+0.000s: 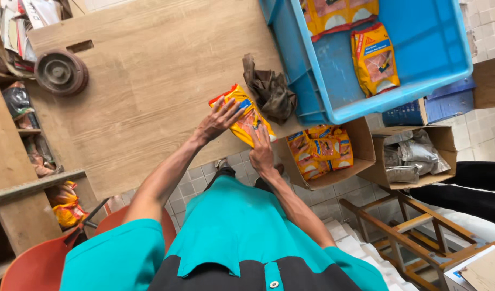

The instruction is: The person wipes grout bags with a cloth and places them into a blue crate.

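Head view, image looks flipped: the person's teal shirt [231,237] fills the bottom edge, arms reaching up into frame. Light wood-grain desk [145,97], mostly bare, with a small rectangular slot near its far side. Yellow pouch [246,116] lies flat at the desk edge, tilted. Left hand [218,119] rests on top of the pouch, fingers spread, grip wide open, pressing and not wrapped around it. Right hand [262,151] is at the pouch's near end, fingers on its edge; can't tell how far that grip closes.

Crumpled dark brown cloth [270,91] sits just beside the pouch, touching the blue plastic crate [334,86]. The crate rests on the desk corner and overhangs it; it holds two more yellow pouches [374,56]. Round rusty metal wheel [60,71] lies on the far part of the desk, well apart from the hands.

Below the desk edge: open cardboard box [361,145] full of the same yellow pouches, and next to it a second cardboard box [444,143] with grey packets. White tiled floor [193,186]. Wooden frame stand [414,226] by the boxes. Orange plastic chair [37,264] at lower left. Wooden shelving [21,161] along the left side, stuffed with bags and papers. Someone's dark sleeve [474,186] enters from the right.
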